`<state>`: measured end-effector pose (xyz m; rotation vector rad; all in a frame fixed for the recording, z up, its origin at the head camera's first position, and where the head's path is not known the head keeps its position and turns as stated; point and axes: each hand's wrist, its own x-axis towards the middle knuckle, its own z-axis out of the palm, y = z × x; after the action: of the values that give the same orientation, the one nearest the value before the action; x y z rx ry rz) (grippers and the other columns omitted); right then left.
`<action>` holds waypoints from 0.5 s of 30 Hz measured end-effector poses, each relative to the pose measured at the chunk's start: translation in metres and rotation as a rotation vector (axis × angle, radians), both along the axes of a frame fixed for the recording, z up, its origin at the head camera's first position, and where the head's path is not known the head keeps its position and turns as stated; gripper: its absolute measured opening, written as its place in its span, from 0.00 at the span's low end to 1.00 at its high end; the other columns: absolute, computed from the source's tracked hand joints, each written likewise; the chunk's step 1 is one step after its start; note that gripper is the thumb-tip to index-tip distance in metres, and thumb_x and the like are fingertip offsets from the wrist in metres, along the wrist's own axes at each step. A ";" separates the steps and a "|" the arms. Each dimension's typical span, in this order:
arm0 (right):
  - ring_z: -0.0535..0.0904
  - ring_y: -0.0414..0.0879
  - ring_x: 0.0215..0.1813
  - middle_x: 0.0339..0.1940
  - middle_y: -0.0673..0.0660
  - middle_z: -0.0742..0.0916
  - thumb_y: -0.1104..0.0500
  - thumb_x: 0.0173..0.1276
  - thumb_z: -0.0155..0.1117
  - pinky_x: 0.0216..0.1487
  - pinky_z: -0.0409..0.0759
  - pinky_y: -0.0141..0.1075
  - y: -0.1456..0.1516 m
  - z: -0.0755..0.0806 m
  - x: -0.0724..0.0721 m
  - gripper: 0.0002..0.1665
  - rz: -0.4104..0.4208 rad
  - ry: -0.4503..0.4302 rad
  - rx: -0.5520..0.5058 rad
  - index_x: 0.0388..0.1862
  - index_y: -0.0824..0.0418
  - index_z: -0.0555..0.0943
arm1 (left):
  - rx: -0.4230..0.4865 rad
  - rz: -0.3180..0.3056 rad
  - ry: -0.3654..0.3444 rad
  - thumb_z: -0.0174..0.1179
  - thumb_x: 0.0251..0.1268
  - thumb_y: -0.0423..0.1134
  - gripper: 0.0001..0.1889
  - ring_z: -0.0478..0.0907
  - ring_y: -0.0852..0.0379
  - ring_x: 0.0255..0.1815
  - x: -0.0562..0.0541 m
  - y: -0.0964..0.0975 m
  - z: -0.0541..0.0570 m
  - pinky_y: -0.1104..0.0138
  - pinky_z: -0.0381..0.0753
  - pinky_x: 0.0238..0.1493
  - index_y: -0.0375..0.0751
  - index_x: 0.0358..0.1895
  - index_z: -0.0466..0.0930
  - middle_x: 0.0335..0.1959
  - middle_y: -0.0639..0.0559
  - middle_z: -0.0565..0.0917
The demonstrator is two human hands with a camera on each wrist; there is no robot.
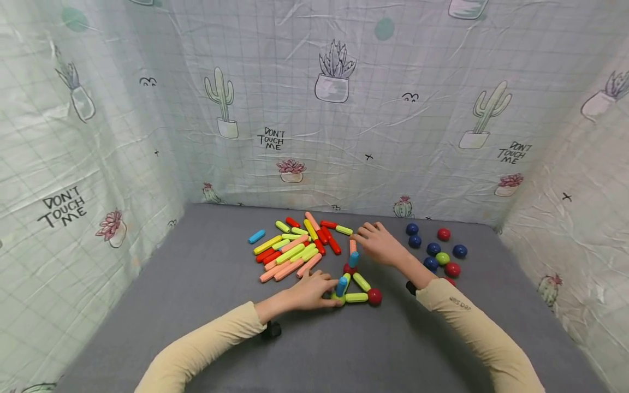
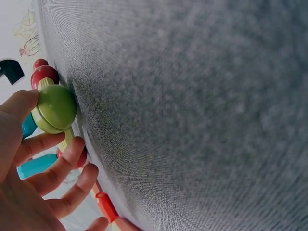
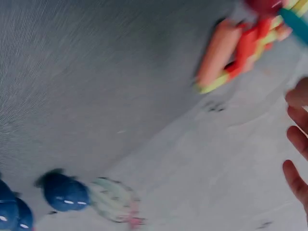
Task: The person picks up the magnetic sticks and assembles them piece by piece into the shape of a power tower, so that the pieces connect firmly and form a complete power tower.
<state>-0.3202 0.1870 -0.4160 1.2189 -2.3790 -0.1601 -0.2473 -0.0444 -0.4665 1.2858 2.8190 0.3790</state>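
On the grey table is a triangle of yellow-green sticks [image 1: 356, 297] joined by a green ball [image 2: 60, 108] and two red balls [image 1: 374, 296]. One blue stick [image 1: 341, 286] stands up at the green ball, another blue stick [image 1: 354, 258] at the back red ball [image 1: 349, 269]. My left hand [image 1: 310, 291] pinches the green ball between thumb and forefinger, the other fingers spread beside it. Beyond the triangle, my right hand [image 1: 378, 245] hovers with loosely bent fingers and nothing in them. Close by its fingertips lies an orange stick [image 1: 352, 245].
A pile of red, yellow, orange and green sticks [image 1: 290, 256] lies behind my left hand, with a lone blue stick [image 1: 256, 236] at its left. Several blue balls [image 1: 433, 249] and red balls [image 1: 452, 269] sit at the right. A printed cloth [image 1: 304, 125] walls the table's back and sides.
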 end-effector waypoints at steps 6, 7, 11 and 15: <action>0.70 0.49 0.38 0.34 0.54 0.80 0.63 0.56 0.64 0.36 0.65 0.40 0.001 -0.023 -0.045 0.08 -0.140 -0.058 -0.083 0.37 0.58 0.81 | 0.002 0.007 -0.010 0.53 0.56 0.60 0.22 0.66 0.62 0.33 0.002 -0.002 0.000 0.65 0.58 0.36 0.52 0.49 0.75 0.31 0.58 0.76; 0.70 0.49 0.38 0.35 0.54 0.80 0.61 0.57 0.63 0.36 0.65 0.40 -0.001 -0.026 -0.050 0.07 -0.166 -0.080 -0.083 0.37 0.58 0.80 | 0.001 0.007 -0.009 0.53 0.56 0.60 0.23 0.67 0.62 0.33 0.002 -0.002 0.000 0.65 0.58 0.36 0.51 0.50 0.75 0.31 0.58 0.76; 0.71 0.51 0.44 0.40 0.54 0.82 0.57 0.62 0.59 0.42 0.69 0.44 -0.017 -0.034 -0.070 0.11 -0.273 -0.193 -0.076 0.42 0.58 0.79 | -0.007 0.005 -0.002 0.53 0.56 0.60 0.23 0.67 0.62 0.34 0.002 -0.001 0.001 0.64 0.58 0.36 0.51 0.50 0.75 0.32 0.58 0.76; 0.70 0.52 0.50 0.48 0.54 0.82 0.54 0.64 0.56 0.49 0.69 0.49 -0.031 -0.037 -0.083 0.17 -0.376 -0.313 -0.031 0.51 0.56 0.76 | -0.015 0.004 -0.002 0.53 0.57 0.59 0.22 0.67 0.61 0.34 0.003 0.001 0.001 0.64 0.59 0.37 0.51 0.50 0.75 0.32 0.57 0.76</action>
<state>-0.4030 0.1564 -0.4525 0.8184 -2.8560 -0.0517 -0.2447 -0.0438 -0.4652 1.2765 2.8182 0.3584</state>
